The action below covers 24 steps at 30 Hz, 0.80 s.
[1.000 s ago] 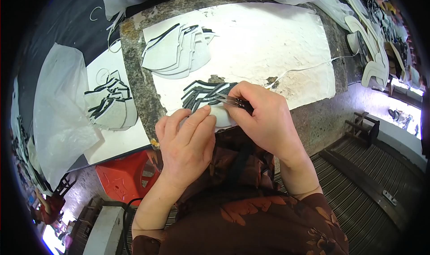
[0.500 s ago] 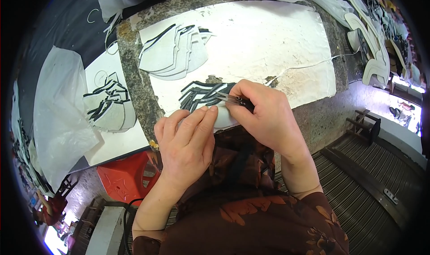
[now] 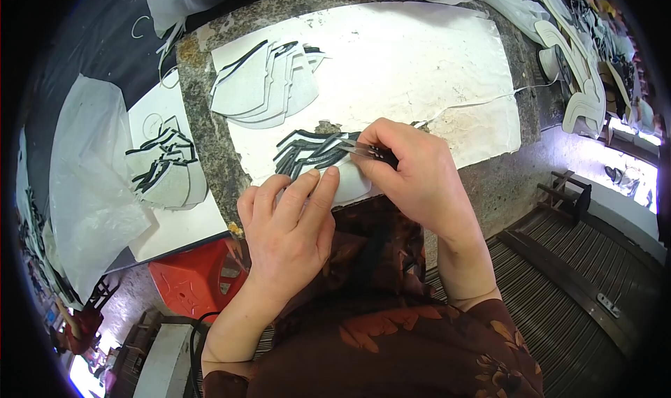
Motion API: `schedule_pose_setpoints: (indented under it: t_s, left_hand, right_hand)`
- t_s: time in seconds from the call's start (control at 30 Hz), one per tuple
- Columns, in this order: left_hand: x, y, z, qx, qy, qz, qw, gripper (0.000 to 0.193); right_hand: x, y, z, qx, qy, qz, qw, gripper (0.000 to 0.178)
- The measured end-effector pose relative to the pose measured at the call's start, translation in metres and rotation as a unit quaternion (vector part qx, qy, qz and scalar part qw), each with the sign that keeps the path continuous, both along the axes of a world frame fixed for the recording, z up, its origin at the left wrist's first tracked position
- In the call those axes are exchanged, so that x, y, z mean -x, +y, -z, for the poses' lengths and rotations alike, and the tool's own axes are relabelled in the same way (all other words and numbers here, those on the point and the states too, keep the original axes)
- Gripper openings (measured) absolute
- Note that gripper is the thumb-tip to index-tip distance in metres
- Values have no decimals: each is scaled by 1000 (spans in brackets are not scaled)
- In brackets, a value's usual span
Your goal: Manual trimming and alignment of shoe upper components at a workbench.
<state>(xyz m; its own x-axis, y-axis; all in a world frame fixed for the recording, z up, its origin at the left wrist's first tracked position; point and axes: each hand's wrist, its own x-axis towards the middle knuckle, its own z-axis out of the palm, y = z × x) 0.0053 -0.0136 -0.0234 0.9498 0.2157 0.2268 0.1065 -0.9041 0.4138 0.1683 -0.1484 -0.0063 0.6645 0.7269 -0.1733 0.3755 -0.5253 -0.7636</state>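
Observation:
My right hand (image 3: 414, 169) is closed on small black-handled thread snips (image 3: 377, 155), their thin metal blades pointing left. The tips lie over the dark edge strips of an overlapping stack of white and black shoe pieces (image 3: 300, 152). My left hand (image 3: 286, 223) rests at the stack's near side, fingers stretched out and pressing on it. Part of the stack is hidden beneath my fingers. Farther left on the white board (image 3: 398, 55), a fanned pile of similar pale pieces (image 3: 241, 90) lies with black strips along its top edges.
The board covers a speckled stone tabletop (image 3: 199, 69). More black-edged pieces (image 3: 185, 185) lie on a white sheet at left, beside a translucent plastic bag (image 3: 91, 181). A red stool (image 3: 185, 283) stands below. Pale cut parts (image 3: 583, 108) sit at the far right.
The board and its piles sit slightly farther left in the picture. The snips stay at the black strips; both hands keep nearly the same pose.

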Motion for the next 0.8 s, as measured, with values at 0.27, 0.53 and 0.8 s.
schedule_pose_setpoints:
  t_s: [0.27, 0.53, 0.8]
  left_hand:
    - [-3, -1, -3, -11, 13, 5, 1000, 53]
    - [-6, -1, -5, -15, 29, 12, 999, 55]
    - [-10, -2, -7, -18, 41, 14, 999, 56]
  right_hand:
    - [-5, 0, 2, -7, -12, -1, 1000, 18]
    - [-10, 2, 2, -5, -26, -2, 1000, 16]
    - [-15, 1, 4, -3, -12, 8, 1000, 16]
